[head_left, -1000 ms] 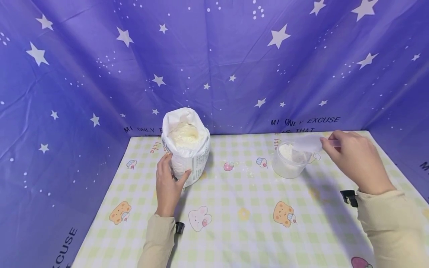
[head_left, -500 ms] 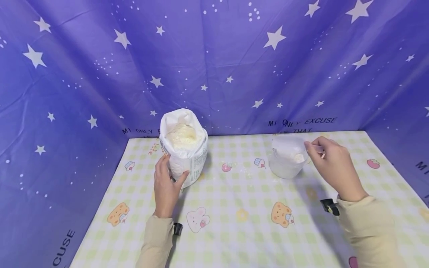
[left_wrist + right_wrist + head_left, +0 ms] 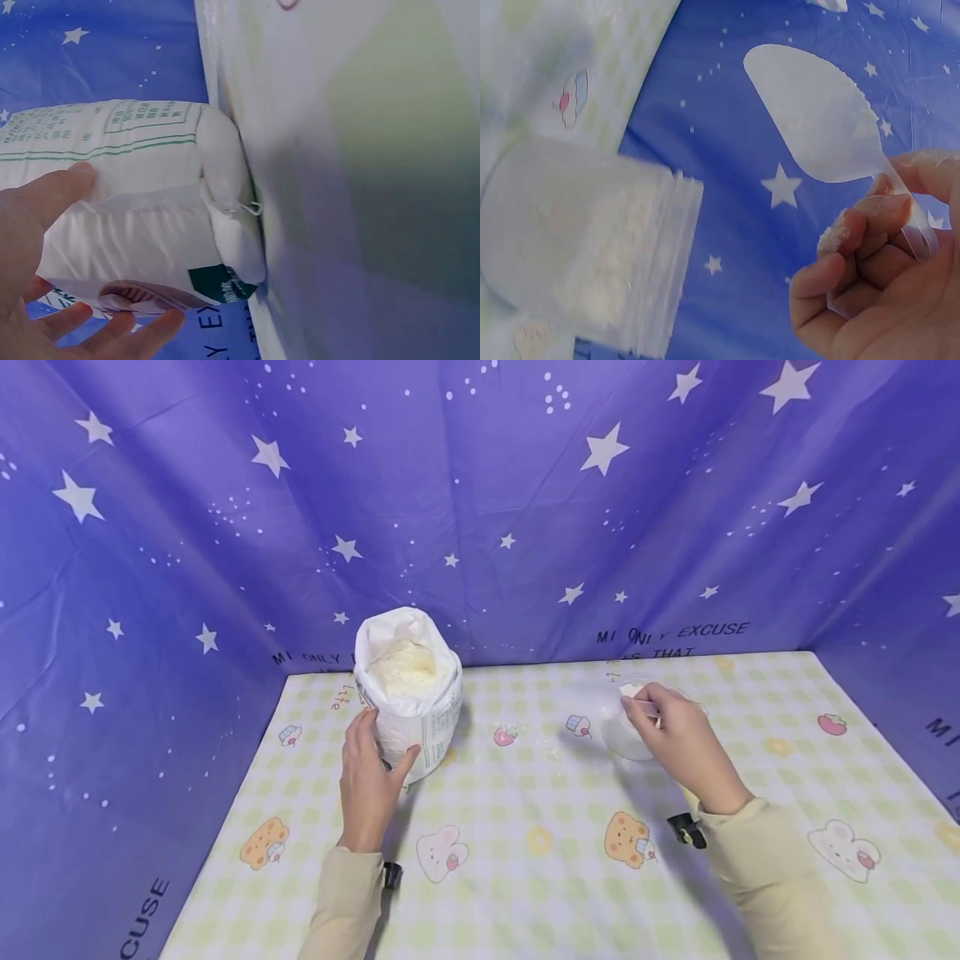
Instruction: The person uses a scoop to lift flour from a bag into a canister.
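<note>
On the left stands an upright white bag (image 3: 435,727), its rolled top open on pale powder (image 3: 408,668). My left hand (image 3: 371,785) grips its near side low down, thumb on one face and fingers round the other, as the left wrist view shows too. My right hand (image 3: 678,739) pinches the handle of a translucent scoop (image 3: 810,112), with only a thin dusting of powder visible on it. The scoop is held above a clear plastic tub (image 3: 577,240) with white powder inside. In the head view the right hand partly hides this tub. Powder clings to a right fingertip (image 3: 836,232).
A checked cloth (image 3: 510,893) with printed cartoons covers the table. Spilled powder (image 3: 551,743) speckles it between bag and tub. Blue star-printed curtains (image 3: 465,510) close off the back and both sides.
My right hand has moved left with the scoop, from the tub's right side to over it; the scoop's bowl now reaches past the tub's left side. My left hand stays on the bag.
</note>
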### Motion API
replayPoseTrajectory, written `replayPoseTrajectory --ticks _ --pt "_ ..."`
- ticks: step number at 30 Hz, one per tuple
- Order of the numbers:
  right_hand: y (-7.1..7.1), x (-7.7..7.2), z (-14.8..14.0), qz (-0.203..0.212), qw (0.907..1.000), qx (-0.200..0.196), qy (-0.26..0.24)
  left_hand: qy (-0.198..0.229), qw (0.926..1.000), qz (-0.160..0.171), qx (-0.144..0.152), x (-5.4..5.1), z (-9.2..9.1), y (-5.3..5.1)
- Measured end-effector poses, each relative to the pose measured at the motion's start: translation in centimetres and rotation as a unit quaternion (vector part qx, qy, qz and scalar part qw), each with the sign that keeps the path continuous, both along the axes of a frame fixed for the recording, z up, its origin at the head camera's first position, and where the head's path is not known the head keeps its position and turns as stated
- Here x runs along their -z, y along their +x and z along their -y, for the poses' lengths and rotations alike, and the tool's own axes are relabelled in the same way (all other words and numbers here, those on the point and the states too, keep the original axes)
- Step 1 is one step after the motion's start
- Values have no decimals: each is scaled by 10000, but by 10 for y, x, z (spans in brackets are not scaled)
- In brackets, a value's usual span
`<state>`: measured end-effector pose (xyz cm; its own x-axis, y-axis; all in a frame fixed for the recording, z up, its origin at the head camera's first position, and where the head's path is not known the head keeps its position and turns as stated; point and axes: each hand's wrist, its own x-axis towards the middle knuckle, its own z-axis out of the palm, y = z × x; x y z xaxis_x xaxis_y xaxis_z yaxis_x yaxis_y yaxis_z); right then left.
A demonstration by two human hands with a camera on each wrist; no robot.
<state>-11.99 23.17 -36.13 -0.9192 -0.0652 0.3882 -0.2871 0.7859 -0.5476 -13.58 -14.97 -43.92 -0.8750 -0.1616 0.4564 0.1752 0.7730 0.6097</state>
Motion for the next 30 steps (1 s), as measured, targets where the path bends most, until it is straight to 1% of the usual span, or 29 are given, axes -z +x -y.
replayPoseTrajectory --ticks 4,9,12,15,19,21,24,27,30 --pt "-2 5 9 518 9980 -317 -185 -50 9999 -130 -67 -3 0 5" --pt "-6 15 17 958 9933 -596 -252 -104 9982 -585 -7 -8 -1 10" --pt "-10 23 20 1045 9916 -704 -277 -134 9955 -935 105 -11 -2 14" --pt "-13 30 22 1120 9898 -819 -337 -209 9914 -1256 292 -14 -4 19" --pt "-20 42 25 1342 9850 -984 -459 -374 9859 -1542 528 -15 -7 24" --pt "-23 49 27 1462 9826 -1038 -479 -442 9844 -1591 613 -15 -10 26" --pt "-26 58 31 1518 9812 -1103 -455 -469 9836 -1562 775 -14 -15 29" --pt "-27 64 35 1465 9818 -1134 -431 -411 9847 -1402 946 -11 -22 33" --pt "-26 67 39 1453 9820 -1147 -385 -408 9860 -1227 1054 -7 -28 36"
